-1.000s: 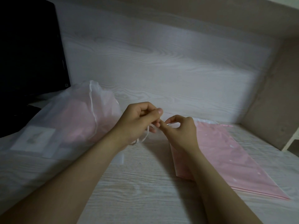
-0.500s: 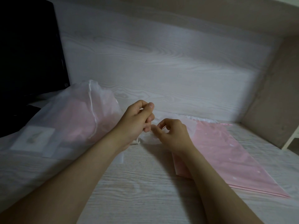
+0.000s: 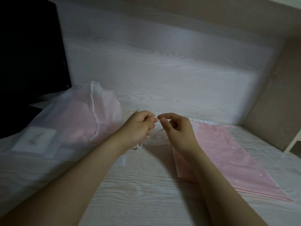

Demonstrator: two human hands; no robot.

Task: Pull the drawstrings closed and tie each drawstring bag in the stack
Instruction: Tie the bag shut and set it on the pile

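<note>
The two hands meet fingertip to fingertip above the desk (image 3: 146,193), just in front of the pale wood back panel (image 3: 162,70). The left hand (image 3: 140,126) is curled tight, thumb pressed over its fingers, grasping the drawstring (image 3: 138,145); a short pale end of the cord hangs below its wrist. The right hand (image 3: 177,129) has its thumb and forefinger pinched together on the same cord, the other fingers bent in, though the strand there is too thin and blurred to follow.

The bag (image 3: 156,140) being worked lies directly beneath and between the hands, its whitish mouth bunched up and resting on the desk. Its pink body runs back under the right forearm onto the stack of pink bags (image 3: 228,152), which lies flat to the right of the hands, the tops pointing toward the back panel.

To the left, just beside the left wrist, a big cloudy plastic sack (image 3: 78,121) slumps on the desk. Pink material shows through its wall, and a white label (image 3: 35,141) sits on its near side. A black monitor (image 3: 29,54) stands behind it.
</note>
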